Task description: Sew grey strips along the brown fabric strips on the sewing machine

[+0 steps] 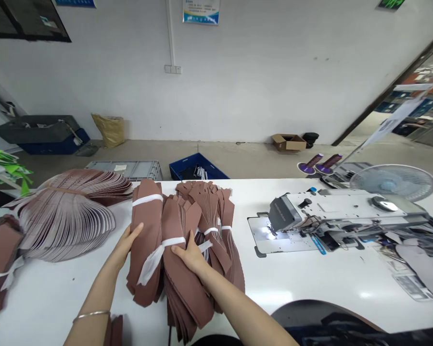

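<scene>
Several bundles of brown cut pieces, each tied with a white strip, lie on the white table in front of me. My left hand [125, 244] rests flat against the left side of the leftmost tied bundle [146, 240], fingers stretched out. My right hand [190, 254] lies on top of the middle bundle [180, 278], just below its white tie [173, 241], fingers curled over the stack. More tied bundles [216, 226] lean behind and to the right of it.
A large fanned stack of brown pieces [68, 211] lies at the left. A sewing machine [332, 218] and a small fan [393, 181] stand on the right of the table [310, 274]. Blue and grey crates [197, 168] sit on the floor behind.
</scene>
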The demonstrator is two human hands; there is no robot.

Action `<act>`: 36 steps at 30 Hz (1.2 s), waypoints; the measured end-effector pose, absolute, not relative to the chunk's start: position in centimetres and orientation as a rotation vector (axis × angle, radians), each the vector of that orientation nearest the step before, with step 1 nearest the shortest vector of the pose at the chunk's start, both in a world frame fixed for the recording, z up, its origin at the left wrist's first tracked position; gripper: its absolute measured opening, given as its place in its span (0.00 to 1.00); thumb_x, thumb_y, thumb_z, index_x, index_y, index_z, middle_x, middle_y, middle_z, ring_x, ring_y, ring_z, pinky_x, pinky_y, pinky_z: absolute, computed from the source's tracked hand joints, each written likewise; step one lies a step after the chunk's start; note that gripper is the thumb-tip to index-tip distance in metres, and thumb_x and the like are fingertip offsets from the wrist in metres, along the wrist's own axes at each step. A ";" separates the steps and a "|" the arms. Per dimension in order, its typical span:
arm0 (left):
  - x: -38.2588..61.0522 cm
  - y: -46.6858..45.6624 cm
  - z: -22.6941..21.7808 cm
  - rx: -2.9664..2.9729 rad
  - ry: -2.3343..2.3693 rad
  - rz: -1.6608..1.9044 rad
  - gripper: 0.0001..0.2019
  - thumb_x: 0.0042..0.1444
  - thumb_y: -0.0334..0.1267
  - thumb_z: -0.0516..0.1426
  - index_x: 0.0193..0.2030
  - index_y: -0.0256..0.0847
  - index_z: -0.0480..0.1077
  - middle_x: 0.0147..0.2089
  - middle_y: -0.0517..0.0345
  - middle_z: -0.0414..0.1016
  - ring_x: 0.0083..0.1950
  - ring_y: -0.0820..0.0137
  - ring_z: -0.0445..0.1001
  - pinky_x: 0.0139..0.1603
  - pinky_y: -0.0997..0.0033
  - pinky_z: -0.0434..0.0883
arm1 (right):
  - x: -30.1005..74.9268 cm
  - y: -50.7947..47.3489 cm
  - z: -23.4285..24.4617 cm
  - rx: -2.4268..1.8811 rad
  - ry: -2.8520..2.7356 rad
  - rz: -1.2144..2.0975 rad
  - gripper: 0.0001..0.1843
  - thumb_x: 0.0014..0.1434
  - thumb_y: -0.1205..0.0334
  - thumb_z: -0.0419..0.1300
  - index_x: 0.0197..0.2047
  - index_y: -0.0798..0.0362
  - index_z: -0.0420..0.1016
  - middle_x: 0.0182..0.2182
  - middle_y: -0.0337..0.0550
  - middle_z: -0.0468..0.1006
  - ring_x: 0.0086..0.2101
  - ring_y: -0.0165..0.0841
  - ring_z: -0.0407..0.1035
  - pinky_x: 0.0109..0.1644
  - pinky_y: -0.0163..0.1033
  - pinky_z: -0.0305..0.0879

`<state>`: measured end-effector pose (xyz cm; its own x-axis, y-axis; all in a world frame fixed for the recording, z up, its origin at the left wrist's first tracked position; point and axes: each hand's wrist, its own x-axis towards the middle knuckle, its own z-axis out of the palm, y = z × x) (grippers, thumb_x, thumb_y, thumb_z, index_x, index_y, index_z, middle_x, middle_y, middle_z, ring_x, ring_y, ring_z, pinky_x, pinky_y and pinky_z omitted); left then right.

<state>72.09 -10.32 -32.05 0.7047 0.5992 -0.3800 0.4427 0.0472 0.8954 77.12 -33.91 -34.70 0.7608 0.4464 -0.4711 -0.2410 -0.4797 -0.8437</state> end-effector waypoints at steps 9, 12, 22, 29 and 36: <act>75.3 -6.5 -33.3 1.537 0.867 0.021 0.38 0.47 0.45 0.68 0.63 0.42 0.60 0.58 0.42 0.73 0.46 0.61 0.79 0.43 0.65 0.79 | 77.8 -28.0 -35.4 -2.047 -0.035 0.685 0.51 0.59 0.53 0.59 0.71 0.72 0.36 0.60 0.66 0.65 0.59 0.50 0.62 0.63 0.49 0.57; 76.4 -3.7 -33.0 1.555 0.850 -0.037 0.38 0.46 0.45 0.69 0.62 0.41 0.61 0.56 0.40 0.74 0.42 0.61 0.80 0.40 0.65 0.79 | 77.6 -25.2 -35.0 -2.083 0.022 0.669 0.50 0.59 0.54 0.58 0.70 0.74 0.36 0.57 0.68 0.68 0.58 0.51 0.64 0.61 0.49 0.60; 77.0 -1.9 -31.8 1.495 0.844 -0.115 0.34 0.46 0.44 0.69 0.59 0.42 0.62 0.47 0.45 0.79 0.38 0.60 0.81 0.39 0.62 0.80 | 78.1 -25.0 -34.1 -2.070 -0.128 0.801 0.54 0.59 0.45 0.59 0.71 0.73 0.36 0.57 0.69 0.68 0.57 0.55 0.65 0.60 0.56 0.60; 76.8 -2.0 -30.1 1.536 0.863 -0.045 0.30 0.51 0.41 0.65 0.61 0.48 0.63 0.50 0.54 0.79 0.46 0.62 0.79 0.39 0.71 0.78 | 77.6 -29.0 -34.3 -2.130 -0.248 0.720 0.39 0.61 0.48 0.58 0.68 0.60 0.55 0.51 0.61 0.75 0.52 0.53 0.70 0.55 0.56 0.65; 77.3 -1.8 -30.5 1.555 0.916 -0.023 0.22 0.53 0.38 0.63 0.56 0.48 0.66 0.40 0.60 0.81 0.40 0.63 0.80 0.38 0.67 0.78 | 76.5 -35.9 -36.1 -2.118 -0.427 0.405 0.21 0.60 0.66 0.56 0.57 0.60 0.67 0.52 0.56 0.74 0.54 0.46 0.68 0.59 0.46 0.62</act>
<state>77.33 -1.77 -30.55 0.6827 0.5258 -0.5074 0.5509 0.0857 0.8301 76.48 -35.88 -36.13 0.8863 0.4461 -0.1242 0.1480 -0.5270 -0.8369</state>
